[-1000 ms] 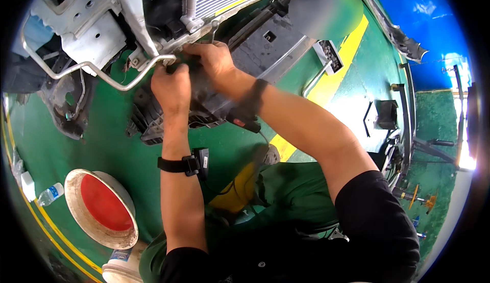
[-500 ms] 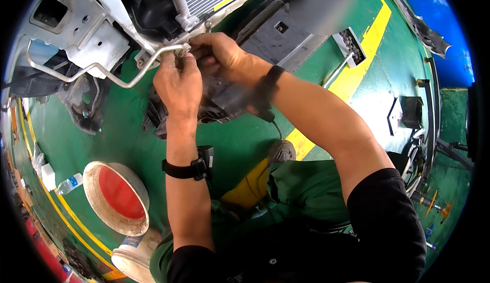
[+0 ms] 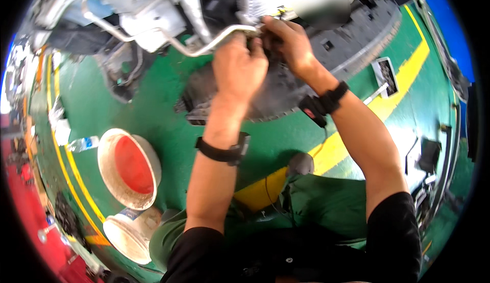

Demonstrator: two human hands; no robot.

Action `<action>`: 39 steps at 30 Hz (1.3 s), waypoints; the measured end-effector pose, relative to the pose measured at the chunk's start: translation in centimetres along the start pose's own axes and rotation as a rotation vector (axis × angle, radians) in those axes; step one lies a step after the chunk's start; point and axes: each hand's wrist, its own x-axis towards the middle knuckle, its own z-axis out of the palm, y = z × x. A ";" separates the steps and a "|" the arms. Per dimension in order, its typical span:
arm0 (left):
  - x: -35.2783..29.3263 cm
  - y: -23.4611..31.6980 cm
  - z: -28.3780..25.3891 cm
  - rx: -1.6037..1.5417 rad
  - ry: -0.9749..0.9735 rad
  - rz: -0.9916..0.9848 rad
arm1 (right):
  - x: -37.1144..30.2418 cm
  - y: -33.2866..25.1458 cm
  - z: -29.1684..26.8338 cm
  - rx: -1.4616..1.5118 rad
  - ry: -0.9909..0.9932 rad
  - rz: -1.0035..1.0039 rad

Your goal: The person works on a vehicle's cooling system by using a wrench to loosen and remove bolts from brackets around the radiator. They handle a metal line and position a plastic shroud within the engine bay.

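A bent silver metal pipe point(image 3: 191, 54) runs along the front of a vehicle's opened front end. My left hand point(image 3: 237, 68) is closed around the pipe near its right end, thumb and fingers pressed together. At that same end, my right hand point(image 3: 292, 43) has its fingers bent in a pinch close to the pipe's tip. Whatever sits between those right fingertips is hidden. Just behind the hands stands a finned radiator point(image 3: 258, 0). A dark plastic panel point(image 3: 332, 51) lies beneath and to the right of them.
On the green floor at left stand a round basin point(image 3: 104, 168) with a red inside, a dirty white bucket point(image 3: 122, 237) and a plastic bottle point(image 3: 84, 143). A small tray point(image 3: 386, 76) of loose parts lies by the yellow stripe at right. Grey sheet-metal bodywork point(image 3: 148, 22) rises at upper left.
The view has shifted, so the hands, pipe and vehicle front appear farther right and higher. Both hands stay at the pipe's right end. The right wrist has turned somewhat.
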 end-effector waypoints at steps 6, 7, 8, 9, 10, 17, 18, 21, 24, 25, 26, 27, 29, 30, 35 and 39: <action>-0.3 0.2 -0.9 -0.068 -0.002 0.001 | -1.2 -1.9 1.3 -0.661 -0.058 -0.316; -0.1 0.3 -1.1 -0.085 -0.004 -0.003 | -1.2 -2.5 1.4 -0.767 -0.034 -0.254; -0.3 0.0 -1.1 -0.070 -0.036 -0.032 | -1.4 -2.9 1.8 -0.808 -0.013 -0.258; -0.4 -0.4 -1.3 -0.055 -0.070 -0.061 | -1.6 -3.4 2.3 -0.847 0.010 -0.260; -0.4 -0.2 -1.6 -0.090 -0.096 -0.037 | -1.9 -3.9 2.5 -0.932 0.029 -0.283; -0.5 -7.0 -1.0 -0.391 0.151 0.006 | -2.7 -1.8 5.3 -1.058 0.003 -0.513; -0.2 -6.8 -1.2 -0.627 0.133 -0.265 | -2.5 -1.9 4.9 -1.073 0.035 -0.463; 0.9 -9.3 -3.2 -1.157 0.468 -0.882 | -2.2 -2.3 5.2 -1.030 0.020 -0.380; 2.3 -8.7 -6.8 -1.205 0.443 -0.746 | -2.2 -1.5 5.3 -1.000 -0.023 -0.387; 3.1 -7.9 -8.0 -1.192 0.430 -0.673 | -2.2 -1.5 5.5 -0.988 -0.016 -0.365; 3.7 -6.8 -8.9 -1.277 0.460 -0.658 | -2.2 -1.4 5.7 -0.975 -0.047 -0.339; 4.3 -5.7 -9.8 -1.362 0.490 -0.642 | -1.9 -1.0 5.6 -0.976 -0.039 -0.345; 5.1 -5.4 -11.2 -1.348 0.548 -0.617 | -1.9 -0.2 6.4 -1.003 -0.064 -0.425; 5.3 -5.8 -11.5 -1.290 0.551 -0.621 | -2.2 -0.2 6.7 -1.014 -0.098 -0.405; 5.3 -5.4 -11.8 -1.216 0.530 -0.666 | -2.0 0.0 7.0 -0.982 -0.053 -0.424; 5.5 -6.0 -11.8 -1.283 0.484 -0.676 | -1.7 -0.1 6.6 -1.037 -0.050 -0.421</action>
